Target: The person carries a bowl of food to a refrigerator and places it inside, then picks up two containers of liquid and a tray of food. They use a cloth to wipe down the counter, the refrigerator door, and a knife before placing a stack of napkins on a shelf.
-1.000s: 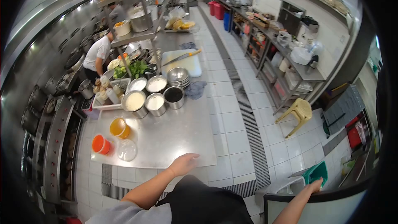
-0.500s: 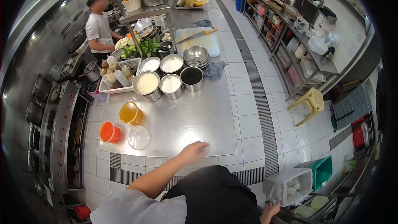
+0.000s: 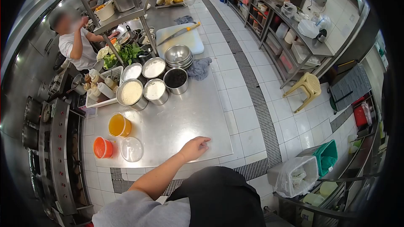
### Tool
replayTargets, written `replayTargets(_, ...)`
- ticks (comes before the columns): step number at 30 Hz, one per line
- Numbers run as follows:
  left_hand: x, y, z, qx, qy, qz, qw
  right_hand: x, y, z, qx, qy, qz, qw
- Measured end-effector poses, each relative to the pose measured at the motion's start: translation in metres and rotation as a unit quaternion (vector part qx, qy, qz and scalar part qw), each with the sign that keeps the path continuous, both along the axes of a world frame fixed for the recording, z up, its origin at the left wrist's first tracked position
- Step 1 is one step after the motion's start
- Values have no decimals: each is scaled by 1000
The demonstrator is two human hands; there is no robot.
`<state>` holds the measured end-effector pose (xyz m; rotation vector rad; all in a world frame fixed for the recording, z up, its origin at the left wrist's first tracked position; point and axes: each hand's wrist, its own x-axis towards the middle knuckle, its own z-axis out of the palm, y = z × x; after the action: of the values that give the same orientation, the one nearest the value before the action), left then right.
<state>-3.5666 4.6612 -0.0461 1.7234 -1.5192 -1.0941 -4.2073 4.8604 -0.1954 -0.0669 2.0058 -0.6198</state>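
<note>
My left hand [image 3: 195,148] is over the front edge of the steel table [image 3: 185,117], its index finger stretched out and nothing in it. My right hand is out of the picture. Left of my hand a clear round lid [image 3: 132,149] lies flat, beside a tub with orange-red contents [image 3: 103,147] and a tub of yellow liquid [image 3: 120,125]. Farther back stand steel pots of pale powder [image 3: 130,92], a pot with dark contents [image 3: 176,80] and stacked steel bowls [image 3: 178,55].
A knife [image 3: 179,32] lies on a white cutting board [image 3: 185,44]. Squeeze bottles fill a white basket [image 3: 101,102]. A person [image 3: 75,44] stands at the back left. A yellow stool [image 3: 309,86] and a lined bin [image 3: 294,174] are on the right.
The view has turned and shifted, moving the table's things leftward in the picture. My right hand has left the view. The person at the back left has come nearer and raised a hand towards the head.
</note>
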Motion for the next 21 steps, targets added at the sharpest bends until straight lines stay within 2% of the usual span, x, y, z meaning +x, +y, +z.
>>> replayTargets(4, -3, 1, -10, -23, -15, 9, 1000, -2, -17, 3, -12, -8, 13, 1000)
replayTargets(10, -14, -11, -5, 27, -43, 22, 998, -27, -54, -7, -15, -28, 40, 999)
replayTargets(12, -18, -19, -9, 11, -49, 39, 998, -39, -66, -13, -15, -36, 47, 998)
replayTargets(16, -49, -39, -15, 36, -41, 90, 994, -71, -95, -22, -1, -51, 65, 997)
replayTargets(21, -102, -72, -3, 7, -51, 87, 995, -124, -154, -33, 21, -62, 122, 990)
